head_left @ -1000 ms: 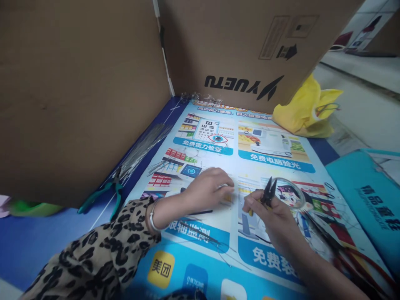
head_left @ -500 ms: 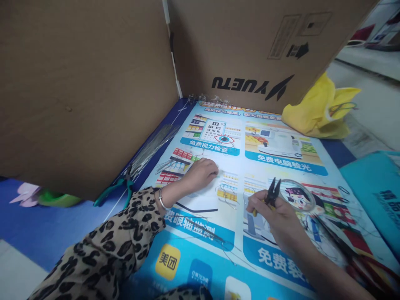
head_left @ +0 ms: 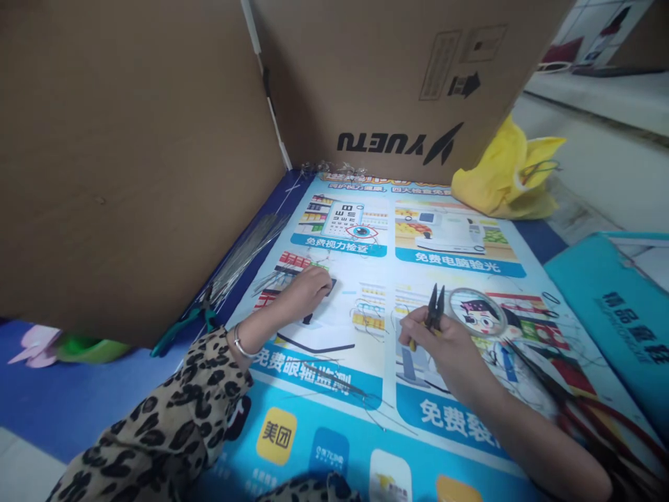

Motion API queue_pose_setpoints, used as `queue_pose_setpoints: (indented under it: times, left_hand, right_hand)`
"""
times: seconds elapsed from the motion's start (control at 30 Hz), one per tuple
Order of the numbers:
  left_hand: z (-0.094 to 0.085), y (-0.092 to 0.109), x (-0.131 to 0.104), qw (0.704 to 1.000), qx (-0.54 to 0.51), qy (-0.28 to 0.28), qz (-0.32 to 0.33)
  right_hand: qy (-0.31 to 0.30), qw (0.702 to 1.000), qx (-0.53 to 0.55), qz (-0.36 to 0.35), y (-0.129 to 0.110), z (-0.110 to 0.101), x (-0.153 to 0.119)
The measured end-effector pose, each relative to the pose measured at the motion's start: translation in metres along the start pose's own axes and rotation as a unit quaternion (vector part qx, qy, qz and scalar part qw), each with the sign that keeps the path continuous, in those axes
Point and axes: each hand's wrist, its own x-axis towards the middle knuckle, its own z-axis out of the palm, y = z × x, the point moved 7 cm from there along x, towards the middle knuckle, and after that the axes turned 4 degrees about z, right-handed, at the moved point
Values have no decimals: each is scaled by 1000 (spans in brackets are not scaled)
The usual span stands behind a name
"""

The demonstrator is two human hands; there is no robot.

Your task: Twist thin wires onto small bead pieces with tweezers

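Note:
Over the printed poster [head_left: 366,275] my left hand [head_left: 308,289] has its fingers closed and pressed down near the small pile of thin wires on the poster's left part; what its fingertips hold is hidden or too small to make out. My right hand [head_left: 431,331] is wrapped round small pliers [head_left: 435,307], whose black jaws point up and stand slightly apart. A clear round ring [head_left: 478,312] lies just right of the pliers. Thin wire pieces [head_left: 334,383] are scattered on the poster below and between my hands.
Cardboard panels [head_left: 125,153] stand at the left and back. A wire bundle [head_left: 245,254] and teal-handled pliers [head_left: 191,321] lie along the left. At the right are red-handled scissors [head_left: 585,411], a yellow bag [head_left: 502,174] and a teal box [head_left: 611,307]. A green bowl [head_left: 88,347] sits far left.
My left hand has moved left across the poster, toward the thin wires. My right hand still holds the pliers. The camera's view has turned somewhat to the right.

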Motion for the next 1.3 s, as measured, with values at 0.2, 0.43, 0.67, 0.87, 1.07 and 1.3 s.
queue_pose_setpoints:
  times: [0.2,0.43,0.67,0.87,1.07,1.3]
  left_hand:
    - [-21,28,6,996,-79,44,-25]
    - [18,88,23,845,-514,-6,-152]
    - [39,95,24,815,-563,22,-135]
    - [33,100,22,807,-580,19,-105]
    - [32,87,18,806,-564,78,-163]
    - [24,67,16,756,-594,163,-221]
  right_hand:
    - [1,999,44,6,-3,1,2]
    - [-34,999,25,-26,-8,2,1]
    - [-40,999,7,-13,1,1,6]
    - [-73,996,-44,-11,0,4,6]
    - [-124,991,-35,27,-4,10,2]
    - [-168,972,96,130,-11,24,-16]
